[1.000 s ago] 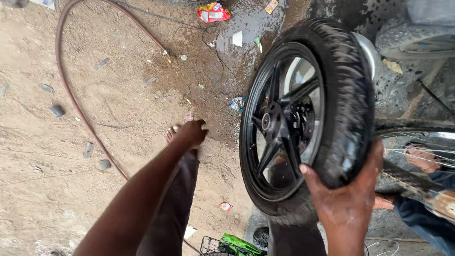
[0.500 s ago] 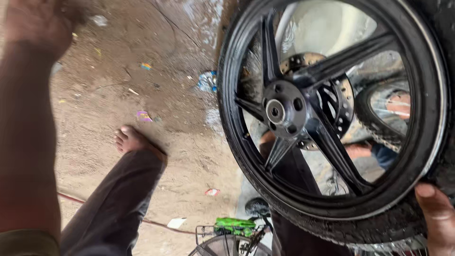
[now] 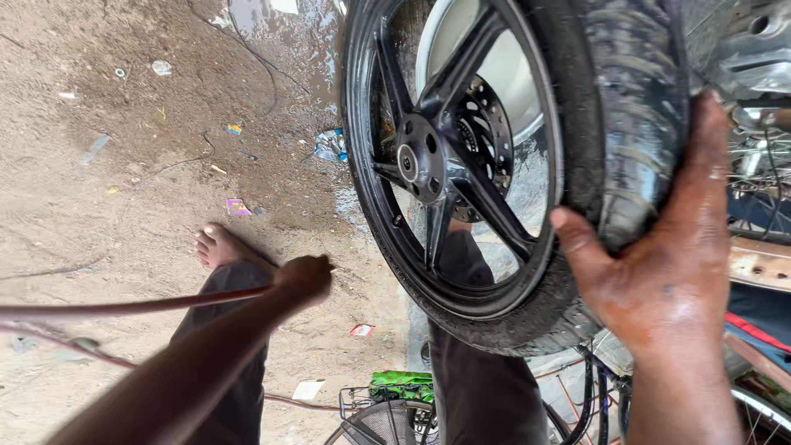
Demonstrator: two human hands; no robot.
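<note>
Wheel [image 3: 461, 165] with its black alloy spokes looks heavy and stiff, held upright over the dirt floor [image 3: 124, 148] by the right hand [image 3: 667, 272] wrapped on grippy tread, left hand [image 3: 303, 278] closed around a reddish hose [image 3: 124, 307].

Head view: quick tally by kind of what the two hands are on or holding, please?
Black motorcycle wheel with tyre, gripped by the right hand: 1
Reddish hose, held by the left hand: 1
Total: 2
</note>
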